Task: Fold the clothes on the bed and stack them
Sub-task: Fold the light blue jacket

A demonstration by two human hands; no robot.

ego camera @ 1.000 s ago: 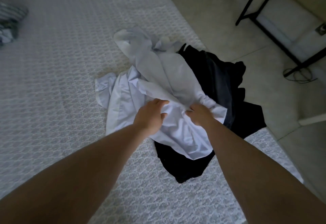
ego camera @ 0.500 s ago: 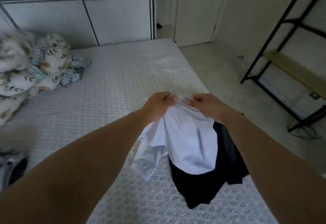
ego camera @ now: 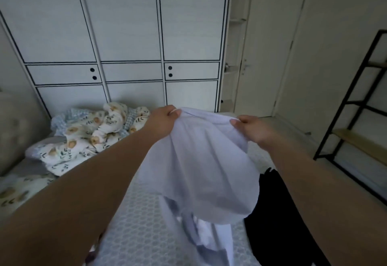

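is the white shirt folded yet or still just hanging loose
Not folded: the white shirt hangs loose, the left hand and right hand gripping its top edge.

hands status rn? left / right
Left hand: closed, gripping the white shirt.
Right hand: closed, pinching the same shirt's top edge.

Both forearms bare, no sleeves, no watch or rings; left hand (ego camera: 162,122) & right hand (ego camera: 254,128) ungloved, short nails.
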